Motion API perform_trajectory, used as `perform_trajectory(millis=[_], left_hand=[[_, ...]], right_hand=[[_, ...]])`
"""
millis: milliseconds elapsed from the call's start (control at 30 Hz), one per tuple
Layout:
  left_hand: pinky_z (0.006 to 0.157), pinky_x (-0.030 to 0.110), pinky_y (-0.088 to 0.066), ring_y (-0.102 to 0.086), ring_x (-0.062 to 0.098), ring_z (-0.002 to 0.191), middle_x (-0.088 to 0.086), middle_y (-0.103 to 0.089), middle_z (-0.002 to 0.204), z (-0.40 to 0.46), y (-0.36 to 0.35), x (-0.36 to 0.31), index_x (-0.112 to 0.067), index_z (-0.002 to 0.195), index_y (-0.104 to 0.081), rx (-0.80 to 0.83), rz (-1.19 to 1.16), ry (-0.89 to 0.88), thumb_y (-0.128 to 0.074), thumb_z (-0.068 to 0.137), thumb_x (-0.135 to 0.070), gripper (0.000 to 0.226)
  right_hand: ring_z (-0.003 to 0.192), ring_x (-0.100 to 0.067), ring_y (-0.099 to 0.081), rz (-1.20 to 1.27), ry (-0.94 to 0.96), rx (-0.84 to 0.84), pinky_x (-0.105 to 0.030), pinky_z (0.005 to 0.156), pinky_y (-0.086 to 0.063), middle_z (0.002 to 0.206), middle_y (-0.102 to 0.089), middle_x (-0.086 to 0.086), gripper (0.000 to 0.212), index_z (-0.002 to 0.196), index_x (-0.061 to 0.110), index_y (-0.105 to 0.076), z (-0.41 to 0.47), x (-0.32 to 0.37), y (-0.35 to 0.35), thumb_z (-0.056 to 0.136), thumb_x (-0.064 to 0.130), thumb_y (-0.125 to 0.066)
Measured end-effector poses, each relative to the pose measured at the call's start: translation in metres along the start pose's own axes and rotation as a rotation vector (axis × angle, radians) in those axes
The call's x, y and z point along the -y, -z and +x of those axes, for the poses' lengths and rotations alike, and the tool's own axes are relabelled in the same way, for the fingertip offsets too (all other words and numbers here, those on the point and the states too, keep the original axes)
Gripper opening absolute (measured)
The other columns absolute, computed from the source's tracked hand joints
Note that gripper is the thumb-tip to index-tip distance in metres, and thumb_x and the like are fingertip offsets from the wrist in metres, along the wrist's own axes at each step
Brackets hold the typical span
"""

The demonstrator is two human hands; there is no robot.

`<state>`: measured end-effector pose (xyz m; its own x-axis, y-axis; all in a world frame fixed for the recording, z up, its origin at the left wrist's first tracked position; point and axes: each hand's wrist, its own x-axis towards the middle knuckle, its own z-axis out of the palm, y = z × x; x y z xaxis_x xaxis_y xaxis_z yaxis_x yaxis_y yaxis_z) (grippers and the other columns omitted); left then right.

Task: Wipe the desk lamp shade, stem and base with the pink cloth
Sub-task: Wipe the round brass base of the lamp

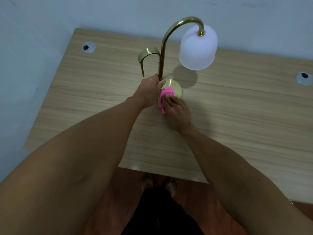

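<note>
- We are gripping the brass stem (163,48) low down with our left hand (149,92).
- Our right hand (176,111) is pressing the bunched pink cloth (166,95) onto the round base (176,87) at its 7 o'clock edge.
- The white shade (198,48) is hanging at 1 o'clock above the desk (237,107).

A plain room in a home or small office — the setting looks domestic. A light wood-grain surface (228,116) stands against a bare pale blue-grey wall (42,22), with two round cable grommets (88,46) set into its top, as on a computer desk. A brass desk lamp (169,41) with a frosted white shade (198,48) stands on it. Below the near edge lies a reddish-brown floor (128,180) — the person's bare feet (171,184) stand there.
</note>
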<state>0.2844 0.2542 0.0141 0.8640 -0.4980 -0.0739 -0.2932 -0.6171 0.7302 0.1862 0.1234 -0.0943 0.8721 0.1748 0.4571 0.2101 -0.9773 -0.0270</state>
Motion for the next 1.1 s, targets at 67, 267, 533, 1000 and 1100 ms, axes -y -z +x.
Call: perform_trajectory(millis=[67,267,533,1000,1100], left_hand=[[0.067,0.024,-0.042,-0.057,0.015,0.076,0.002,-0.062,0.083,-0.001,0.0,0.0,-0.01,0.101,-0.062,0.003,-0.008,-0.005,-0.045,0.104,-0.026,0.024],[0.075,0.039,-0.05,-0.062,0.026,0.081,0.011,-0.066,0.086,-0.003,0.002,0.0,-0.006,0.104,-0.063,0.0,-0.007,-0.004,-0.046,0.103,-0.029,0.028],[0.076,0.04,-0.049,-0.06,0.027,0.081,0.01,-0.064,0.085,-0.004,0.005,-0.001,-0.006,0.104,-0.062,0.013,-0.005,0.008,-0.046,0.103,-0.03,0.029],[0.071,0.027,-0.04,-0.055,0.015,0.076,-0.006,-0.056,0.078,0.001,0.0,0.007,-0.012,0.102,-0.062,0.011,-0.017,-0.02,-0.046,0.104,-0.028,0.023],[0.072,0.033,-0.047,-0.058,0.018,0.077,0.0,-0.061,0.081,0.001,0.0,0.008,-0.013,0.101,-0.061,0.016,-0.01,-0.032,-0.045,0.104,-0.029,0.023]], right_hand=[[0.1,-0.036,-0.069,-0.009,0.014,0.029,-0.043,0.078,-0.059,0.111,-0.073,-0.02,0.046,0.122,-0.003,-0.068,0.001,0.0,0.004,0.078,0.011,-0.079],[0.08,-0.034,-0.069,0.426,-0.37,0.316,-0.029,0.065,-0.043,0.091,-0.074,-0.019,0.017,0.102,0.009,-0.079,0.033,-0.007,0.062,0.086,0.013,-0.074],[0.085,-0.037,-0.067,1.584,-1.571,-0.099,-0.044,0.067,-0.062,0.11,-0.065,-0.026,0.016,0.095,0.002,-0.067,0.015,-0.053,0.087,0.08,0.001,-0.061],[0.101,-0.036,-0.056,0.475,-0.502,0.149,-0.039,0.083,-0.047,0.114,-0.061,-0.022,0.023,0.11,0.003,-0.07,0.029,-0.001,0.028,0.092,0.016,-0.066],[0.108,-0.036,-0.051,0.159,-0.311,0.22,-0.041,0.084,-0.043,0.126,-0.056,-0.018,0.052,0.132,0.009,-0.059,0.009,0.0,0.025,0.095,0.045,-0.057]])
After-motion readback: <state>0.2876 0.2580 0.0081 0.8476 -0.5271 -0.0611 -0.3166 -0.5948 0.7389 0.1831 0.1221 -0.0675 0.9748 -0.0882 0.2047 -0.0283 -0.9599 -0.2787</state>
